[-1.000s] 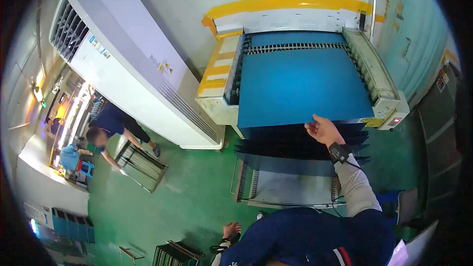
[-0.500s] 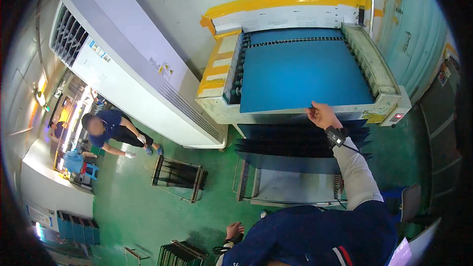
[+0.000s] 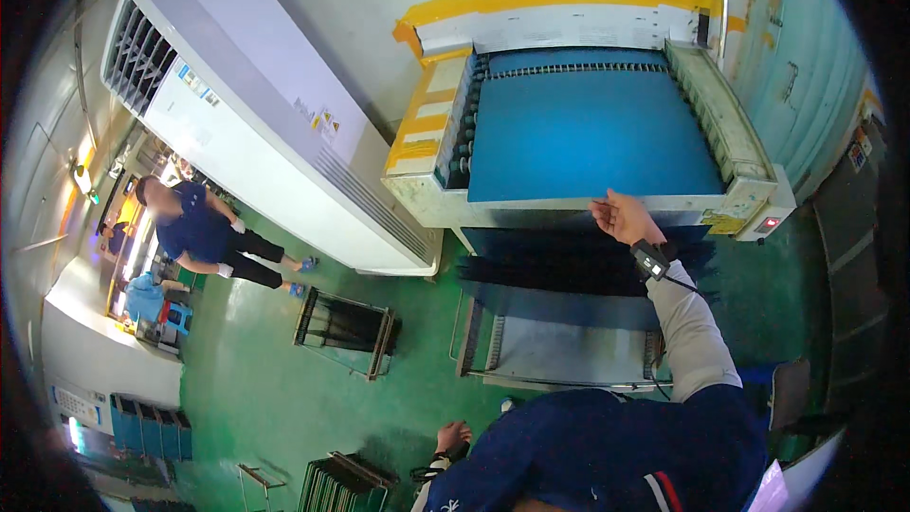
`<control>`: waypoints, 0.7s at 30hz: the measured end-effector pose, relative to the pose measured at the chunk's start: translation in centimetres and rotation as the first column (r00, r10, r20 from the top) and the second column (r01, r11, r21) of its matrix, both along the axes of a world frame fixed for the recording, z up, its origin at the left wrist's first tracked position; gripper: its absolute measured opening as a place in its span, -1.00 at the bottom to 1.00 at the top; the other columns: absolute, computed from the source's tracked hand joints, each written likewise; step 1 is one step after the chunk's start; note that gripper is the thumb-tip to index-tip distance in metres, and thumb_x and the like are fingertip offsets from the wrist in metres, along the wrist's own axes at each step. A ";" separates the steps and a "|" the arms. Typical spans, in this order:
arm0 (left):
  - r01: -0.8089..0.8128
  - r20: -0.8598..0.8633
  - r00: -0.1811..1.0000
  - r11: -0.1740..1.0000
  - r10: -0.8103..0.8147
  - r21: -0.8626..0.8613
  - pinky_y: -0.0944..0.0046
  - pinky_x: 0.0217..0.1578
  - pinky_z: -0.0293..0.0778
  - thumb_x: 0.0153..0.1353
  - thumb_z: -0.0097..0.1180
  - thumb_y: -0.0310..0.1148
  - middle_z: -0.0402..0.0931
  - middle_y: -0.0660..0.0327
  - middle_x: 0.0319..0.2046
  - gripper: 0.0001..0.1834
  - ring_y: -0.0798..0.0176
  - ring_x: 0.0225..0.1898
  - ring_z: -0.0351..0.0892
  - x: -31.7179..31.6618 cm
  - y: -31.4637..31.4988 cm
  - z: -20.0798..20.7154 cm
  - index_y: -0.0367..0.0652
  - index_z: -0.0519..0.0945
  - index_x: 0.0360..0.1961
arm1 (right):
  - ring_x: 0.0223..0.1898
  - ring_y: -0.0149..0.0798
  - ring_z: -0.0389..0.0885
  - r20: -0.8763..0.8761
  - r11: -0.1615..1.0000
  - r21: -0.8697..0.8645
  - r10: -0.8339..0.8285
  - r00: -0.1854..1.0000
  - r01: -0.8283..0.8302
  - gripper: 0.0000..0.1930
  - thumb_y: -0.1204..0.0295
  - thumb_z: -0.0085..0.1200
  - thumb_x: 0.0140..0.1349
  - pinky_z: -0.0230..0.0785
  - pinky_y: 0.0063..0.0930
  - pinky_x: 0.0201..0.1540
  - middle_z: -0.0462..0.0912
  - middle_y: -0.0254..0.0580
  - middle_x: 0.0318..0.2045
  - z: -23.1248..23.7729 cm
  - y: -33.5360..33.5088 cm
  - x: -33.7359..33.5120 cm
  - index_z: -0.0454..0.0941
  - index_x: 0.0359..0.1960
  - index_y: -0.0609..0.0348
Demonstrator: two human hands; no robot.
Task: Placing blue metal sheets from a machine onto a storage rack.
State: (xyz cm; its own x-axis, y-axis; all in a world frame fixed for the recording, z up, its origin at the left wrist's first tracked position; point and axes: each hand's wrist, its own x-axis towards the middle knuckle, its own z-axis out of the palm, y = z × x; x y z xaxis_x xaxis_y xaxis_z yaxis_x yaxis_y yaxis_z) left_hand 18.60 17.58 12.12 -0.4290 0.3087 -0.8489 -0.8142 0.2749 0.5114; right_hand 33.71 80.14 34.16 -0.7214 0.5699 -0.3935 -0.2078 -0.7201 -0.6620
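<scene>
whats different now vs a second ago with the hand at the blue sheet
The right hand has moved up from the dark stack onto the near edge of the blue sheet on the machine; whether it grips the sheet cannot be told. In the background a person has straightened up from bending. The left hand stays low by the body, and the sheet lies flat as before.

A sheet [image 3: 592, 137] lies on a machine bed [image 3: 730, 128] at upper right of the frame; the right hand [image 3: 624, 218] meets its lower edge. A cabinet [image 3: 237, 104] stands to the left. Below the machine sits a tray [image 3: 569, 351], with a rack [image 3: 346, 332] left of it. A co-worker [image 3: 204, 232] stands at far left. The left hand [image 3: 453, 436] hangs at bottom centre.
</scene>
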 end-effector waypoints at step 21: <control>0.025 0.093 0.995 0.996 -0.034 0.091 0.37 -0.64 0.08 0.20 -0.04 -0.45 0.25 0.28 -0.63 -0.91 0.39 -0.63 0.23 0.0 -0.5 0.5 -0.23 0.41 -0.29 | -0.26 -0.06 0.51 0.342 -0.069 0.923 -0.305 0.889 -0.379 -0.80 0.42 0.14 0.03 0.37 -0.27 -0.21 0.59 -0.11 -0.34 5.1 -19.4 3.9 0.56 -0.29 0.18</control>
